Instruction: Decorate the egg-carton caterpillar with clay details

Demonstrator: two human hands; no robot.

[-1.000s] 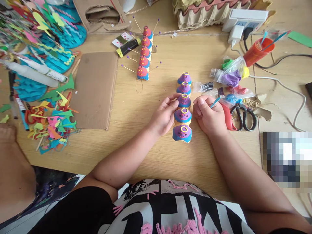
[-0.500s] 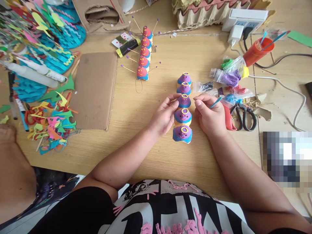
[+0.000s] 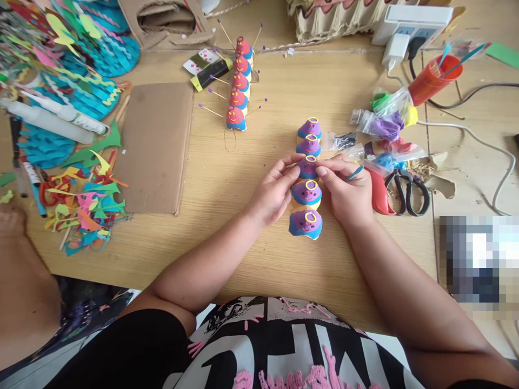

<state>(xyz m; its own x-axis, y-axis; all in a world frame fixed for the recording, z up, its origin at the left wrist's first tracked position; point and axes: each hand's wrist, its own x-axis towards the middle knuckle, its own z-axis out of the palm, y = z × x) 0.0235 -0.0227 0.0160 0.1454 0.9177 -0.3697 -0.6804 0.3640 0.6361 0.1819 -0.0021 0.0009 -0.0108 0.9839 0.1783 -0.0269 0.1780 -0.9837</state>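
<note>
A strip of egg-carton cups [image 3: 306, 195] stands upright on the table in front of me, covered in purple and blue clay. Each cup carries a yellow ring on top, and smiling faces show on the nearer ones. My left hand [image 3: 275, 190] pinches the left side of the middle cup. From the other side, the thumb and index finger of my right hand [image 3: 349, 193] meet that same cup. A thin blue modelling tool [image 3: 356, 173] lies within my right hand, its end sticking out behind the fingers. Anything tiny between the right fingertips is hidden.
A red and blue egg-carton strip [image 3: 237, 97] with stick feelers stands farther back. Cardboard [image 3: 156, 151] and paper scraps [image 3: 87, 208] lie left; bagged clay [image 3: 385, 125], scissors [image 3: 405, 194] and a red cup [image 3: 432, 84] are right. Another person's arm [image 3: 24, 292] rests at far left.
My right hand has moved left, its fingertips going from beside the middle cup onto it. My left hand keeps its hold. The whole view has shifted slightly.
</note>
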